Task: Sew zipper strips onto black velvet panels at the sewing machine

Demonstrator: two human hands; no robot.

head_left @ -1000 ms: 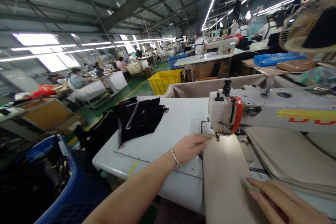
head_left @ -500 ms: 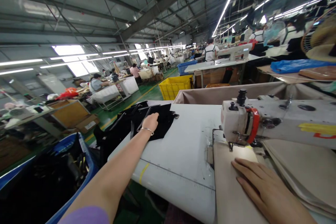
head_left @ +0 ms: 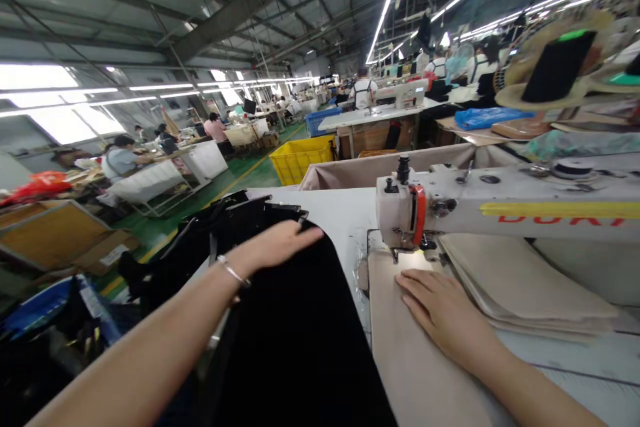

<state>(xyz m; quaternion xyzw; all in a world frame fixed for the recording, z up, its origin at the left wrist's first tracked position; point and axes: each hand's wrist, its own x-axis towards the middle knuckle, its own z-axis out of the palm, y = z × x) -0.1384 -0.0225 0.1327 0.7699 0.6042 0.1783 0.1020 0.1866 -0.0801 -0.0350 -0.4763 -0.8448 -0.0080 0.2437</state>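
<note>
My left hand (head_left: 277, 243), with a bangle at the wrist, is closed over the upper edge of a large black fabric panel (head_left: 300, 340). This panel hangs over the table's left part and down toward me. Behind it lies more black fabric (head_left: 193, 233) with strap-like strips. My right hand (head_left: 440, 303) rests flat, fingers stretched, on a beige fabric piece (head_left: 400, 340). The far end of that piece lies beneath the needle area of a white sewing machine (head_left: 400, 213). Beside the right hand are stacked beige panels (head_left: 530, 280).
A blue crate (head_left: 100, 310) with black items stands low at the left. Beyond the white table (head_left: 340, 207) are a fabric-lined bin (head_left: 360, 167) and a yellow crate (head_left: 303, 159). Cone thread (head_left: 560, 67) stands upper right. Other people work at tables further back.
My left hand has drawn a black panel from the pile toward me, and it now covers the table's left side. My right hand stays on the beige piece. The view has turned right.
</note>
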